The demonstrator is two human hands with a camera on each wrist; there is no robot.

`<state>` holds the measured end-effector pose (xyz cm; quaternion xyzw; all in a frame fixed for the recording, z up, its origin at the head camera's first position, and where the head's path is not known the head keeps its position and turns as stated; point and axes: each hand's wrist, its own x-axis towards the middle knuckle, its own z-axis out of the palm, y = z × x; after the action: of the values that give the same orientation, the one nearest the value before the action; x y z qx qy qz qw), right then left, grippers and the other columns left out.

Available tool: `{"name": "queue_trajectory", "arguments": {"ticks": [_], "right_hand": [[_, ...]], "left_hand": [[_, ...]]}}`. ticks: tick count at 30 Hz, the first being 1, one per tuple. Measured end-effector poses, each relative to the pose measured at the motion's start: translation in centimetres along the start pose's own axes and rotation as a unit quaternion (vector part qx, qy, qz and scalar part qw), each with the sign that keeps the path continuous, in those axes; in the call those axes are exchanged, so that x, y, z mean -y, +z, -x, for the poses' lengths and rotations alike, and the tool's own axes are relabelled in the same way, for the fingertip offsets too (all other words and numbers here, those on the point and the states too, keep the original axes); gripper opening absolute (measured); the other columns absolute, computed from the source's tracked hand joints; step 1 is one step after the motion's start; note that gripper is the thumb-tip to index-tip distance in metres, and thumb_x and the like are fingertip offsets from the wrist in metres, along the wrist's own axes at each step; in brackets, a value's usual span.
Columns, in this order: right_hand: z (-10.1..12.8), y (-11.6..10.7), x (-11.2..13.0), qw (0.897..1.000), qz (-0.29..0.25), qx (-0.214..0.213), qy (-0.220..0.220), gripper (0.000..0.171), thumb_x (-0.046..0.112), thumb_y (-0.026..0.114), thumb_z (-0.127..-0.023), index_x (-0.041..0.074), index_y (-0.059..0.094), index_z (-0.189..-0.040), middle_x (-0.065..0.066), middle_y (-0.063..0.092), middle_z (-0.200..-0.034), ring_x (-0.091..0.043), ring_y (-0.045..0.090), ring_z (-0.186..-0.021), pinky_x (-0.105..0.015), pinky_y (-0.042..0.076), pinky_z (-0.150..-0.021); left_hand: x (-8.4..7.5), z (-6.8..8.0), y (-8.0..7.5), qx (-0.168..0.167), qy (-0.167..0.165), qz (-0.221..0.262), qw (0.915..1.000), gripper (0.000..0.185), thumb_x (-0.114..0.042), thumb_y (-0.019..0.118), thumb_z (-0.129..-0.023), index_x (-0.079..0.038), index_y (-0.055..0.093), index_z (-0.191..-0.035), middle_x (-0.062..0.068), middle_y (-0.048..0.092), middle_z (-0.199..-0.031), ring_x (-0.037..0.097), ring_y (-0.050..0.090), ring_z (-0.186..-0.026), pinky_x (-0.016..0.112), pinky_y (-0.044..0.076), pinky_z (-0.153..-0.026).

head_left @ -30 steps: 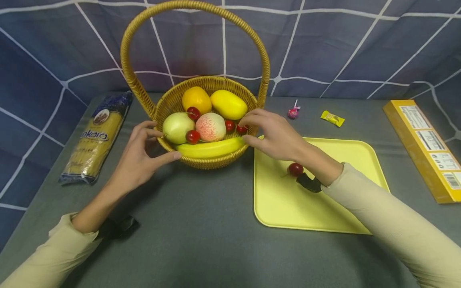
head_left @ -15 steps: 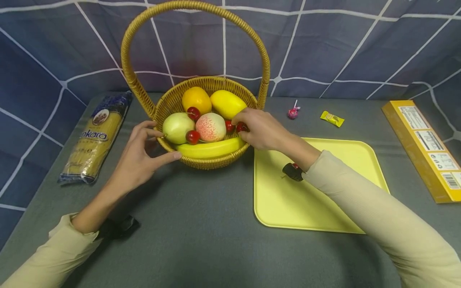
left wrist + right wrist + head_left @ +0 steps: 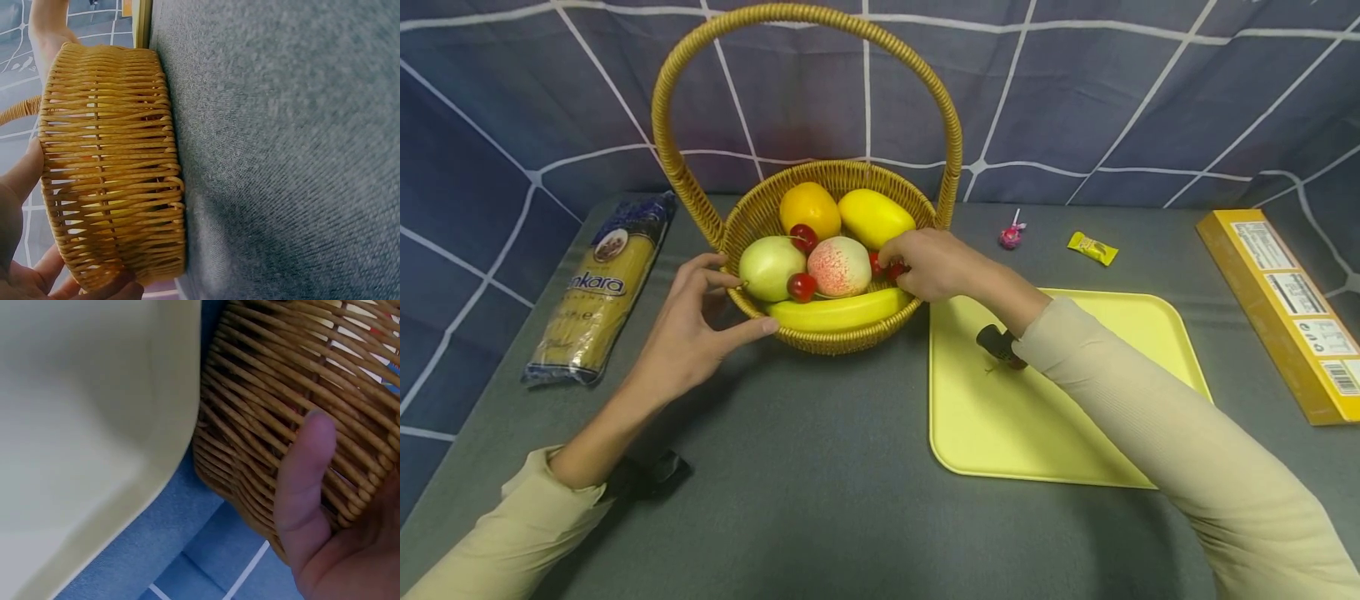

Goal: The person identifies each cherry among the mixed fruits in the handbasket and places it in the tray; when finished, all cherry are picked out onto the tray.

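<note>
A wicker basket [image 3: 842, 342] with a tall handle holds a pear [image 3: 769, 268], an orange [image 3: 809, 211], a mango [image 3: 877, 218], a peach [image 3: 839, 267], a banana [image 3: 842, 312] and several cherries [image 3: 802, 287]. My left hand [image 3: 681, 329] grips the basket's left side, thumb on the front rim and fingers round the outside. At the right rim is my right hand [image 3: 928, 262], its fingers curled inside beside two cherries [image 3: 897, 270]. In the right wrist view my right thumb [image 3: 306, 481] lies along the outer wicker wall. The right fingertips are hidden.
A yellow tray [image 3: 970, 442] lies under my right forearm, with a cherry [image 3: 1017, 363] partly covered by the wrist camera. Behind it are a lollipop [image 3: 1011, 235] and a wrapped candy [image 3: 1092, 247]. A pasta packet [image 3: 598, 292] lies left, a yellow box [image 3: 1281, 317] right.
My right hand has shifted a little to the left over the basket's right rim, its fingers curling further in beside the cherries. The left hand and the basket stay in place.
</note>
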<state>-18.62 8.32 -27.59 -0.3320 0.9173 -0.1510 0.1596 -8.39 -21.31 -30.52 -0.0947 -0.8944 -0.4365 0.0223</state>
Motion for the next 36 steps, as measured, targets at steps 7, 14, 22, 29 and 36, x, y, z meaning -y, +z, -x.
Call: {"name": "queue_trajectory", "arguments": {"ticks": [7, 14, 22, 29, 36], "right_hand": [[-0.48, -0.35, 0.17, 0.999, 0.004, 0.047, 0.007, 0.035, -0.002, 0.054, -0.091, 0.009, 0.069, -0.12, -0.008, 0.067, -0.114, -0.028, 0.057, -0.095, -0.04, 0.046, -0.084], [-0.48, 0.0, 0.03, 1.0, -0.004, 0.018, -0.003, 0.031, -0.002, 0.058, -0.09, 0.008, 0.072, -0.115, -0.007, 0.068, -0.106, -0.026, 0.057, -0.093, -0.038, 0.047, -0.086], [-0.28, 0.38, -0.14, 0.999, -0.04, -0.027, -0.004, 0.025, 0.003, 0.064, -0.091, 0.005, 0.072, -0.114, -0.007, 0.071, -0.108, -0.024, 0.061, -0.101, -0.039, 0.048, -0.094], [-0.44, 0.49, -0.13, 0.999, -0.037, -0.03, -0.007, 0.027, 0.001, 0.064, -0.091, 0.006, 0.072, -0.116, -0.007, 0.071, -0.111, -0.024, 0.061, -0.1, -0.04, 0.048, -0.093], [-0.04, 0.56, -0.38, 0.998, -0.041, -0.04, -0.012, 0.027, 0.003, 0.061, -0.093, 0.005, 0.071, -0.119, -0.008, 0.071, -0.101, -0.024, 0.055, -0.088, -0.037, 0.046, -0.081]], "left_hand": [[-0.05, 0.0, 0.1, -0.002, -0.006, -0.001, 1.0, 0.059, -0.02, 0.084, -0.081, 0.007, 0.049, -0.121, 0.016, 0.025, -0.154, 0.041, 0.035, -0.135, 0.055, 0.036, -0.11], [-0.15, 0.08, 0.06, -0.001, -0.004, 0.0, 1.0, 0.059, -0.02, 0.083, -0.082, 0.007, 0.049, -0.121, 0.017, 0.025, -0.154, 0.042, 0.034, -0.135, 0.056, 0.036, -0.11], [-0.25, 0.0, 0.06, -0.002, -0.013, -0.012, 0.9998, 0.059, -0.023, 0.082, -0.083, 0.006, 0.049, -0.121, 0.015, 0.026, -0.153, 0.041, 0.036, -0.133, 0.056, 0.037, -0.109], [-0.29, 0.06, -0.02, -0.002, -0.015, -0.013, 0.9998, 0.059, -0.025, 0.082, -0.083, 0.006, 0.049, -0.121, 0.015, 0.026, -0.153, 0.041, 0.037, -0.132, 0.057, 0.038, -0.109], [-0.35, 0.0, 0.03, -0.001, -0.016, -0.015, 0.9998, 0.059, -0.026, 0.082, -0.083, 0.006, 0.05, -0.121, 0.015, 0.026, -0.153, 0.041, 0.038, -0.132, 0.057, 0.037, -0.109]]}}
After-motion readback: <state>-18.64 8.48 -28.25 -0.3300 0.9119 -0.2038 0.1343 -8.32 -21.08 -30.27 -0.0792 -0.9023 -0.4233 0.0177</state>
